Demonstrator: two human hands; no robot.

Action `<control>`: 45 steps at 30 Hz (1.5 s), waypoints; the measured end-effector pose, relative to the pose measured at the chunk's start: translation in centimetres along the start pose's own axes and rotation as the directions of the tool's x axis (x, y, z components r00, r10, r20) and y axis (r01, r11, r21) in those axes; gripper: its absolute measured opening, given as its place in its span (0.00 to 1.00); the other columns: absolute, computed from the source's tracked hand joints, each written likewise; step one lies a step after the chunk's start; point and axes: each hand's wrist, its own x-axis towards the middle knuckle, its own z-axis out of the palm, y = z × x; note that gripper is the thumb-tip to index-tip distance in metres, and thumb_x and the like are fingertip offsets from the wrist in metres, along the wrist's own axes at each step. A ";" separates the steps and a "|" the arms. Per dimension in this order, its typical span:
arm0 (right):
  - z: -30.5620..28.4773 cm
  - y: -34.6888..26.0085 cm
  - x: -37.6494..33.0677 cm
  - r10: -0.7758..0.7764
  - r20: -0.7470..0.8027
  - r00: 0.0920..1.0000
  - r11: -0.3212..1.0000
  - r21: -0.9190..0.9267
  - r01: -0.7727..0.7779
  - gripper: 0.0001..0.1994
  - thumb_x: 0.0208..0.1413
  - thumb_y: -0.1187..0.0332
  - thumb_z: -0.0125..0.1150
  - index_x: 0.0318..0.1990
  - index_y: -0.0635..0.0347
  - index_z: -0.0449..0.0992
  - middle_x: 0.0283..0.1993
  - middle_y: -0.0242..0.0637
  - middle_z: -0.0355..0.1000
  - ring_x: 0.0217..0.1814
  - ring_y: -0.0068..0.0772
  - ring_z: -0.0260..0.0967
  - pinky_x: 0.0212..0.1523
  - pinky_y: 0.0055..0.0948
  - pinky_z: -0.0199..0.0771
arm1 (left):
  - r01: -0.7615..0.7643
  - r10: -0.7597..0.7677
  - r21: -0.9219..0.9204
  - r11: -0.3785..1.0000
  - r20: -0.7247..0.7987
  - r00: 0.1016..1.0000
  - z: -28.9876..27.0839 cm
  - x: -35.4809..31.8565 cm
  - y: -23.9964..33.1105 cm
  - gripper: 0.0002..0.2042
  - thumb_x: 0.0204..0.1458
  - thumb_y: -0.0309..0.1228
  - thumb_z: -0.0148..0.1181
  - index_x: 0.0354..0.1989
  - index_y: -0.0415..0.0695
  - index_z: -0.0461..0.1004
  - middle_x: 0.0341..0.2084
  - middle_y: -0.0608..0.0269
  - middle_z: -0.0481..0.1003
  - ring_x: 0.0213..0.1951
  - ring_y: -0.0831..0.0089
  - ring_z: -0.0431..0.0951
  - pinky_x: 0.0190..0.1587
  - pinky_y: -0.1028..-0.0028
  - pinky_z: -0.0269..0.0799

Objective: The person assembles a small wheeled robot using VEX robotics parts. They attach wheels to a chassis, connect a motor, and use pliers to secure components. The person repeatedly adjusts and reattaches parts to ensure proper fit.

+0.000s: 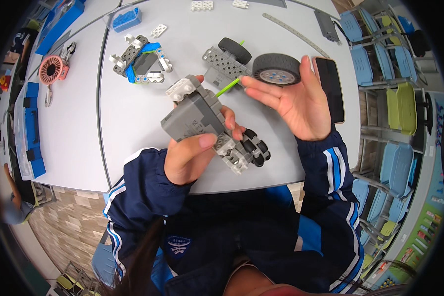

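Note:
My left hand point(190, 155) is wrapped round a grey toy-robot block assembly point(190, 121) with white studded connectors, its thumb on the lower edge. A small black roller wheel point(256, 148) is fixed at the assembly's near right end. From its upper right side sticks a bright green axle point(226, 89). My right hand point(298, 101) is open, palm turned up and fingers stretched left, the fingertips close to the axle's free end; whether they touch it I cannot tell. Just beyond those fingers stands a large grey-black wheel point(277, 68) with a pale hub.
Beyond my hands lies a grey perforated build point(224, 61) with a black wheel point(234, 50). A grey, white and blue frame point(142, 60) sits left of it. A dark phone point(330, 91) lies right; a blue parts box point(126, 19) and pink fan point(53, 68) are left.

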 end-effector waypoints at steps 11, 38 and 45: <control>2.7 2.4 -0.1 0.021 -0.184 0.983 0.999 -0.023 -0.025 0.24 0.69 0.53 0.46 0.58 0.69 0.66 0.58 0.46 0.70 0.61 0.39 0.69 0.67 0.40 0.66 | -0.085 0.083 0.069 0.994 0.032 0.996 0.4 -0.4 -1.0 0.45 0.48 0.38 0.66 0.71 0.63 0.41 0.41 0.54 0.68 0.45 0.60 0.74 0.59 0.51 0.67; 1.4 3.3 -0.5 -0.011 0.040 0.999 0.999 0.042 0.009 0.16 0.66 0.58 0.54 0.50 0.60 0.63 0.60 0.50 0.66 0.66 0.46 0.62 0.72 0.52 0.54 | -0.038 0.038 0.009 0.999 0.050 0.998 0.8 -0.4 -0.8 0.43 0.48 0.41 0.63 0.71 0.64 0.43 0.40 0.54 0.68 0.43 0.58 0.74 0.59 0.50 0.67; 0.8 4.0 0.0 -0.107 0.078 0.991 0.994 0.035 0.105 0.26 0.62 0.62 0.59 0.63 0.57 0.57 0.67 0.50 0.59 0.68 0.44 0.59 0.65 0.46 0.57 | 0.001 0.005 -0.069 0.998 0.084 0.996 0.3 -0.2 -0.7 0.41 0.49 0.41 0.62 0.71 0.64 0.45 0.39 0.55 0.67 0.43 0.59 0.75 0.59 0.49 0.69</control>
